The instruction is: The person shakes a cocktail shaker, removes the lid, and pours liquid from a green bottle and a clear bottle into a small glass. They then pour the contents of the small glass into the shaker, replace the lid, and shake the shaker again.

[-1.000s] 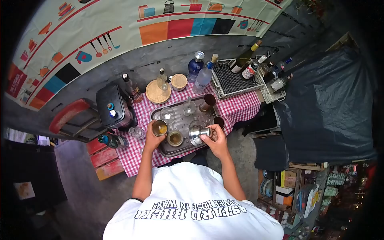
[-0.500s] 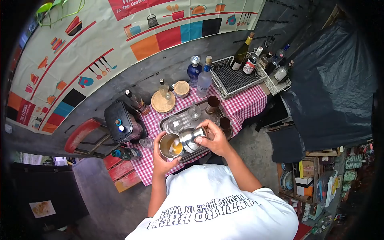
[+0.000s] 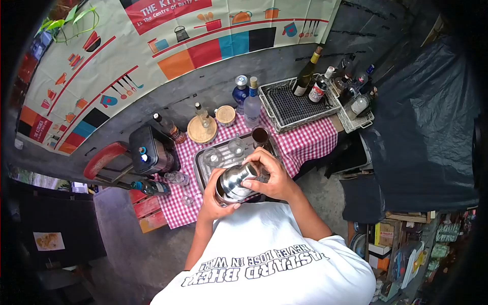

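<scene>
My left hand is wrapped round a metal shaker tin, whose mouth tilts toward the right. In my right hand is the shiny shaker top, gripped at its narrow end. Its wide end sits over the tin's mouth, at an angle, with a dark gap showing on the left side. Beneath both hands lies a metal serving tray. On it stand a clear glass, a second clear glass and a glass of dark brown drink.
A checked cloth covers the table. Along the back stand a blue bottle, a frosted bottle and a round wooden board with a small bottle. A wire basket holds bottles. A black container stands left.
The shaker top has moved left onto the tin's mouth, covering the yellow-orange contents that showed before. The camera view has shifted slightly.
</scene>
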### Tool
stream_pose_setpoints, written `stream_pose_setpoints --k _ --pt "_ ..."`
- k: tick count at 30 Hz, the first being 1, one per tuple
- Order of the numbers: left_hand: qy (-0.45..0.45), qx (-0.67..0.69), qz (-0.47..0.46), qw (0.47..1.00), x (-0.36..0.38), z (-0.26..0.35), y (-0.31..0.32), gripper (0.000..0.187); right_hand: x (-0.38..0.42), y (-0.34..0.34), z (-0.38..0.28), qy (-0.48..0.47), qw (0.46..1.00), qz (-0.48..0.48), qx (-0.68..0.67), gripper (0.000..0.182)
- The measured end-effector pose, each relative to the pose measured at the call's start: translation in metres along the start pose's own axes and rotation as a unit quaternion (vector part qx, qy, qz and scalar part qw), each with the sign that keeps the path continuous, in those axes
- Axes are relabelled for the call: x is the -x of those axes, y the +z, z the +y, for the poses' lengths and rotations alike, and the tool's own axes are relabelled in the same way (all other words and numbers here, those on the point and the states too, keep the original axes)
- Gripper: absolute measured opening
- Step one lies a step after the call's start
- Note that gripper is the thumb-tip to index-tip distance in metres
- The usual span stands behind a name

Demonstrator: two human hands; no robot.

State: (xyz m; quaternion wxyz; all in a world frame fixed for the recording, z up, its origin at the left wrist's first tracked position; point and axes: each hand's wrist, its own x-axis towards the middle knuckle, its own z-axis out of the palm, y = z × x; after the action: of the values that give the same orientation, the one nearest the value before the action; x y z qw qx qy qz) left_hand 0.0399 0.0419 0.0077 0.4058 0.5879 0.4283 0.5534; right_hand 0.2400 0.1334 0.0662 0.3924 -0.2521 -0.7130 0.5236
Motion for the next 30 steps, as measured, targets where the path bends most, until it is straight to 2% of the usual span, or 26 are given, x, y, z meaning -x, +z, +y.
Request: stream_pose_setpoints --k 2,5,7,9,11,15,17,19,21,22,25,26,30 --pt "-0.033 0.032 0.006 0.999 -0.005 0.007 0.016 0.087 -0.001 -0.017 -0.012 -0.015 0.997 -0.036 0.059 0.044" --pt "-0.084 0.073 0.014 0.994 -0.006 0.004 0.035 0.088 -0.003 -0.038 -0.018 -0.047 0.994 -0.069 0.070 0.045" --pt "-0.069 0.035 0.009 0.997 -0.012 0.007 0.047 0.091 -0.004 -0.052 -0.019 -0.034 0.992 -0.093 0.080 0.047" --pt "-0.077 0.046 0.016 0.996 -0.018 0.008 0.061 0.092 -0.006 -0.062 -0.016 -0.102 0.987 -0.088 0.092 0.048" --pt "-0.079 0.074 0.046 0.993 -0.021 0.009 0.076 0.092 -0.007 -0.073 -0.017 -0.109 0.985 -0.099 0.094 0.051" --pt "-0.066 0.028 0.087 0.994 -0.028 0.004 0.094 0.091 -0.008 -0.089 -0.020 -0.139 0.975 -0.106 0.136 0.057" --pt "-0.051 0.023 0.090 0.994 -0.036 0.007 0.105 0.091 -0.008 -0.093 -0.021 -0.183 0.967 -0.072 0.163 0.059" --pt "-0.027 0.049 0.120 0.991 -0.046 0.019 0.117 0.090 -0.006 -0.100 -0.026 -0.173 0.967 -0.084 0.170 0.065" --pt "-0.017 0.058 0.128 0.990 -0.048 0.009 0.122 0.090 -0.006 -0.104 -0.029 -0.221 0.947 -0.055 0.225 0.072" --pt "0.003 0.038 0.133 0.990 -0.051 0.006 0.124 0.091 -0.004 -0.104 -0.027 -0.215 0.944 -0.059 0.243 0.082" --pt "0.029 0.004 0.144 0.989 -0.060 0.010 0.131 0.093 0.000 -0.110 -0.027 -0.197 0.951 -0.065 0.229 0.089" --pt "0.026 -0.019 0.144 0.989 -0.062 0.014 0.133 0.093 0.001 -0.114 -0.027 -0.187 0.951 -0.088 0.229 0.096" --pt "0.030 -0.046 0.146 0.988 -0.066 0.013 0.141 0.091 0.006 -0.123 -0.026 -0.125 0.966 -0.125 0.188 0.100"
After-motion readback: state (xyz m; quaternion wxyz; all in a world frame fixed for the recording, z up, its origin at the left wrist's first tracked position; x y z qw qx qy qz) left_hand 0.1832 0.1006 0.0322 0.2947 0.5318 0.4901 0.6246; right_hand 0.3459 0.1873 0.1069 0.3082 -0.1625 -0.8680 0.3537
